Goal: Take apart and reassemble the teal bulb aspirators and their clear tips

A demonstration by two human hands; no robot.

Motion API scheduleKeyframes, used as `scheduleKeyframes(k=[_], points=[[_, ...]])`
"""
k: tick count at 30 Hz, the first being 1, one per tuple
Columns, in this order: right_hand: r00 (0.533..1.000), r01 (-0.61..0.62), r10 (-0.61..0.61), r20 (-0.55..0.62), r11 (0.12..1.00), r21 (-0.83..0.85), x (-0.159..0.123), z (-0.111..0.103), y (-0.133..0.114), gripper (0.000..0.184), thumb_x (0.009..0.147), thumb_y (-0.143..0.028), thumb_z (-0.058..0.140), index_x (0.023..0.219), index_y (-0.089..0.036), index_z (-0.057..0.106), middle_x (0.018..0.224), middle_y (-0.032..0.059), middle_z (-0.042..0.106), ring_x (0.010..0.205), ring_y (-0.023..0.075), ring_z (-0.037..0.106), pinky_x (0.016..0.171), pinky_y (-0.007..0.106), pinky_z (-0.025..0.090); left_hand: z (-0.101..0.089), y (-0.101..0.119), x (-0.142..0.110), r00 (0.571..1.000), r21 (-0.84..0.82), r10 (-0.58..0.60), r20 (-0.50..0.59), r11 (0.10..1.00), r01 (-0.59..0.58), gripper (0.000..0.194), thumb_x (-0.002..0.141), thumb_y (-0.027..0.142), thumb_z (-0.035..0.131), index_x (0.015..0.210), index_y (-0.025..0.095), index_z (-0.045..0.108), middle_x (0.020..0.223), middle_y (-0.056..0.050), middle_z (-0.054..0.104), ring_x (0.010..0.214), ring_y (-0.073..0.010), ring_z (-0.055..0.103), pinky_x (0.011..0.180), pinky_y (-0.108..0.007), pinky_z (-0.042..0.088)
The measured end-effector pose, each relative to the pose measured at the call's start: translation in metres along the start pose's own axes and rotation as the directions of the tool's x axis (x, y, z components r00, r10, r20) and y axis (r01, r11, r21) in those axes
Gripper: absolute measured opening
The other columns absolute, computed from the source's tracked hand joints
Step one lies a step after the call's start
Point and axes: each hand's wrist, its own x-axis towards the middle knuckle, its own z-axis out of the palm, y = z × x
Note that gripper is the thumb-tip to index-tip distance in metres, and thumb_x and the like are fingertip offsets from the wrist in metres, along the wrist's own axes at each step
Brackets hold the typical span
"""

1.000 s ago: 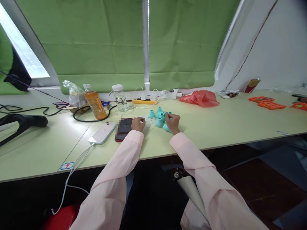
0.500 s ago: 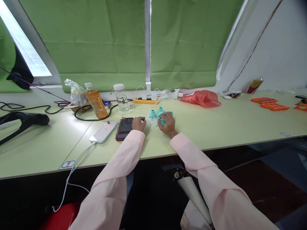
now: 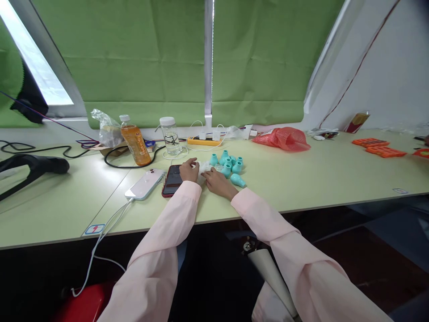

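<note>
My left hand (image 3: 189, 170) rests beside the dark phone (image 3: 172, 180), fingers curled in a pinch at the edge of some clear plastic pieces (image 3: 205, 167). What sits between those fingertips is too small to make out. From the other side, my right hand (image 3: 218, 182) lies low with its fingers together, their tips at the near edge of the same clear plastic; anything in them is hidden. Just beyond it stand several teal, vase-shaped pieces (image 3: 226, 170) in a cluster. One more teal piece (image 3: 237, 180) lies on its side, right of my right hand.
A white phone (image 3: 144, 184) on a charging cable lies to the left. Behind stand an orange drink bottle (image 3: 135, 145), a clear water bottle (image 3: 170, 138) and a yellow power strip (image 3: 204, 141). Red bubble wrap (image 3: 283, 138) and orange pieces (image 3: 385, 151) are to the right.
My right hand has come off the teal pieces and moved left to the clear plastic. The teal cluster shows fully, with one piece lying on its side. My left hand has shifted slightly left.
</note>
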Motion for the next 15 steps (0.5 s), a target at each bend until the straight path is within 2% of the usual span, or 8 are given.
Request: scheduleKeyframes(k=[4,8,11,15], points=[[0.998,-0.058,0.06,-0.023,0.995,0.075,-0.003,0.002,0.005,0.024,0.075,-0.015,0.044,0.097,-0.015,0.053,0.09,0.0105,0.057,0.083,0.0232,0.052,0.069,0.036,0.044,0.002,-0.001,-0.001,0.996,-0.039,-0.022,0.087,0.999,0.026,0.017,0.073,0.024,0.052,0.084,0.016,0.063,0.081,-0.005,0.064,0.075,-0.0168,0.058,0.073,-0.031,0.044],[0.983,-0.123,0.147,-0.109,0.973,0.197,-0.002,0.003,0.013,0.02,0.073,-0.012,0.044,0.09,-0.016,0.055,0.092,0.0083,0.057,0.082,0.0187,0.055,0.072,0.032,0.044,0.006,-0.006,0.001,0.971,-0.105,-0.025,0.237,0.993,0.052,0.021,0.082,0.028,0.046,0.094,0.013,0.054,0.095,-0.005,0.057,0.082,-0.0145,0.055,0.074,-0.034,0.045],[0.946,-0.183,0.255,-0.201,0.93,0.319,0.0,0.006,0.02,0.021,0.073,-0.012,0.042,0.091,-0.015,0.052,0.093,0.0076,0.058,0.084,0.0164,0.056,0.073,0.029,0.046,0.008,-0.007,0.002,0.937,-0.174,-0.024,0.348,0.981,0.09,0.024,0.082,0.027,0.046,0.1,0.013,0.051,0.1,-0.006,0.054,0.084,-0.0154,0.054,0.071,-0.034,0.047],[0.887,-0.226,0.383,-0.257,0.847,0.481,0.003,0.011,0.025,0.024,0.072,-0.016,0.044,0.095,-0.016,0.05,0.093,0.0071,0.061,0.072,0.0133,0.06,0.063,0.026,0.049,0.007,-0.005,0.002,0.887,-0.266,-0.018,0.461,0.951,0.158,0.025,0.081,0.027,0.047,0.102,0.012,0.05,0.1,-0.006,0.054,0.083,-0.0155,0.055,0.07,-0.034,0.047]])
